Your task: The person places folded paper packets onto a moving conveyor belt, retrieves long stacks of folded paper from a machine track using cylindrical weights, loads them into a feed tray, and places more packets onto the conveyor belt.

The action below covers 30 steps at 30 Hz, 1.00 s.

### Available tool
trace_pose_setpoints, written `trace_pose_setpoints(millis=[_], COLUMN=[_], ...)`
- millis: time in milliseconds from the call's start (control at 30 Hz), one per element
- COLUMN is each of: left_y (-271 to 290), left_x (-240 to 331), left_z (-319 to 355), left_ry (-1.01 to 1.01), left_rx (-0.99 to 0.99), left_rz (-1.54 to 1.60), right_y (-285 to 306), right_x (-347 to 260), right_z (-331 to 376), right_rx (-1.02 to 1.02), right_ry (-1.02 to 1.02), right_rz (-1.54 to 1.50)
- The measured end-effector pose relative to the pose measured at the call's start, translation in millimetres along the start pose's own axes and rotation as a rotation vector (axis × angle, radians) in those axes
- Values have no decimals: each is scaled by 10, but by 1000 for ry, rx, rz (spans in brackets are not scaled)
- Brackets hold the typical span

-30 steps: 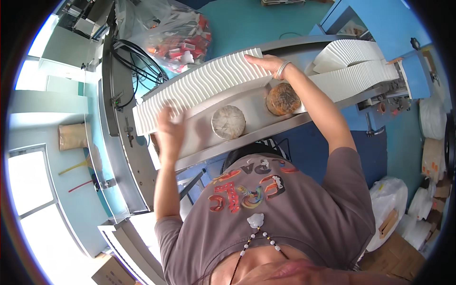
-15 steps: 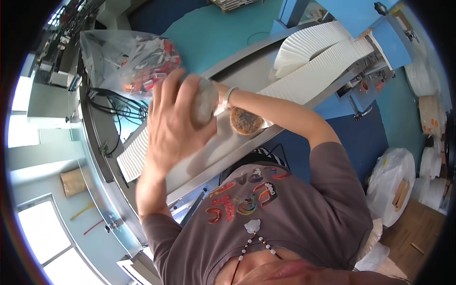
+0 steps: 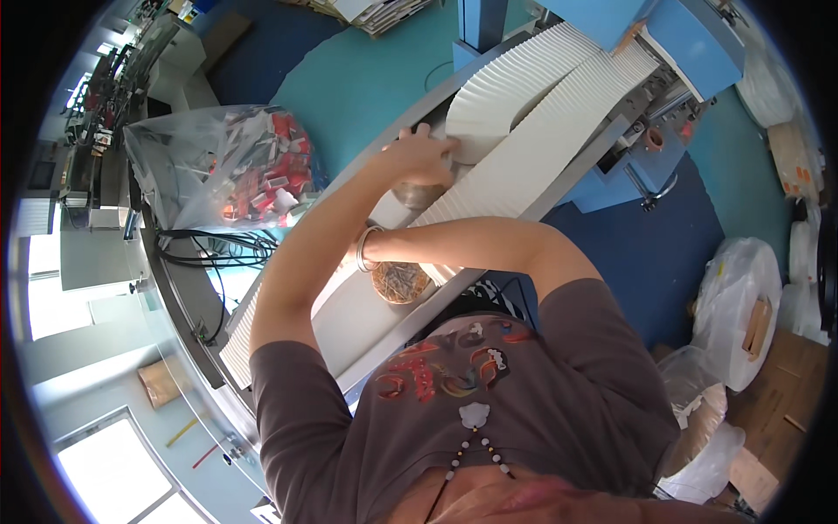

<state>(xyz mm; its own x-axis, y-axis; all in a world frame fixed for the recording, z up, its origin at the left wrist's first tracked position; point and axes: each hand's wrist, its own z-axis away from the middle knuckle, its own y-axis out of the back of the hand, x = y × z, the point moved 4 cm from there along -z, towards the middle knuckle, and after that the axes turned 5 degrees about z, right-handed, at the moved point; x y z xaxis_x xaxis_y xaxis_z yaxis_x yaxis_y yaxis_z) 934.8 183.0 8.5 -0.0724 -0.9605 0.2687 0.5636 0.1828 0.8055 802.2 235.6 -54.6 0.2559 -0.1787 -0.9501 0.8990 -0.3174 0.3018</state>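
My left hand (image 3: pixel 417 164) reaches across the trough, fingers bent over a round, see-through container (image 3: pixel 417 194) with a brownish tint. It stands against the white pleated strip (image 3: pixel 515 170). My right hand (image 3: pixel 347 251) is mostly hidden behind my left forearm; only the part by the bracelet (image 3: pixel 370 248) shows. Just below that wrist sits a round thing with a mottled brown, shredded-looking face (image 3: pixel 401 283), near the trough's front edge. Whether my right fingers touch it cannot be seen.
The metal trough (image 3: pixel 349 327) runs from lower left to a blue machine (image 3: pixel 690 44) at upper right. A clear bag of red and white scraps (image 3: pixel 262 166) stands beyond it, above black cables (image 3: pixel 214 249). Wrapped white rolls (image 3: pixel 738 314) lie at right.
My left hand has moved away and to the right with the clear container, down to the pleated strip. My right wrist and the brown-faced round thing have shifted lower left in view. The view has tilted.
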Motion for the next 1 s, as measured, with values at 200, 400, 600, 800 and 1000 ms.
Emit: trace_pose_setpoints(millis=[200,400,600,800,1000], left_y=[256,244,-1465,-2624,-2466], left_x=[252,-13,-1652,-1918,-1649], left_z=[227,2070,4719,5082,4565], left_ry=[-10,15,1502,821,916], left_rx=[386,1053,1316,1303,1099], left_rz=[330,443,-244,1579,823], right_y=[178,408,305,213,766], right_x=[90,344,-521,-322,-216], right_z=[56,-98,134,29,150], right_rx=[-45,-189,-114,-262,-106], right_ry=[-43,-327,-549,-561,-599], right_rz=[-64,-576,-408,-663,-661])
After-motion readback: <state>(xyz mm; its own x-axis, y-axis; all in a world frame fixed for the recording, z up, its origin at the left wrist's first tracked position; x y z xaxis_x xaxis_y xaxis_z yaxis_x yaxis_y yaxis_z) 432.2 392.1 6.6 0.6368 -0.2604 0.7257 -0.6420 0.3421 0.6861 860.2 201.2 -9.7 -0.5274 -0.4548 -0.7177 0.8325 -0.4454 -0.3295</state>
